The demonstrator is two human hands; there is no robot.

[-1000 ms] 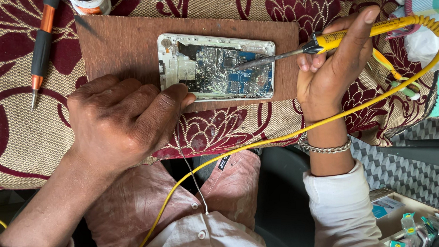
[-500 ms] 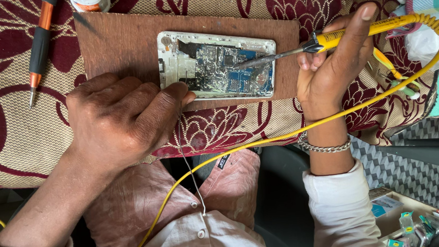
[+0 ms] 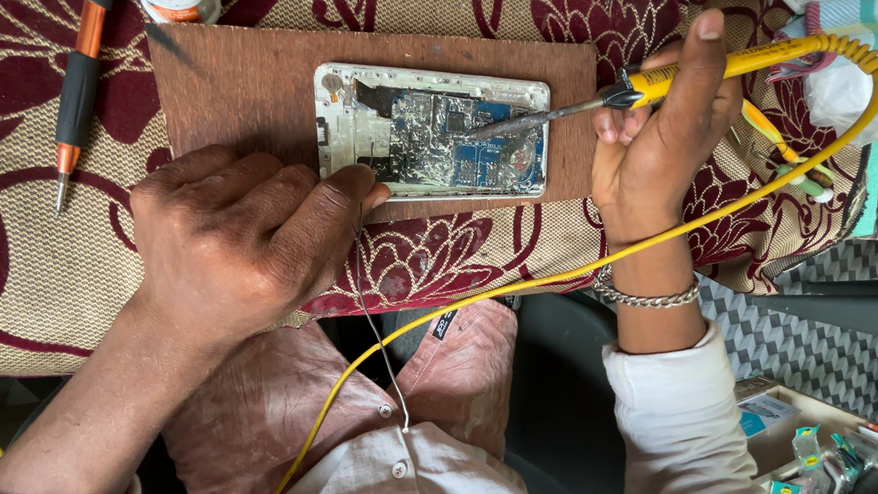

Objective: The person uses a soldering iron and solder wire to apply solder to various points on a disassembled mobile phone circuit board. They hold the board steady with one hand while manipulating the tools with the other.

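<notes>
Iron tip on the opened white phone with its bare circuit board [image 3: 433, 129], centre top on a brown wooden board [image 3: 240, 87].
Right hand [image 3: 663, 135] grasps the yellow-handled soldering iron [image 3: 651, 84]; left hand [image 3: 243, 237] clenches thin solder wire [image 3: 375, 321]. Board looks fragile; steady it by its edges.

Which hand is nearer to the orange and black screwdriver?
Left. The left hand rests just right of and below the screwdriver; the right hand is far across the opened phone.
</notes>
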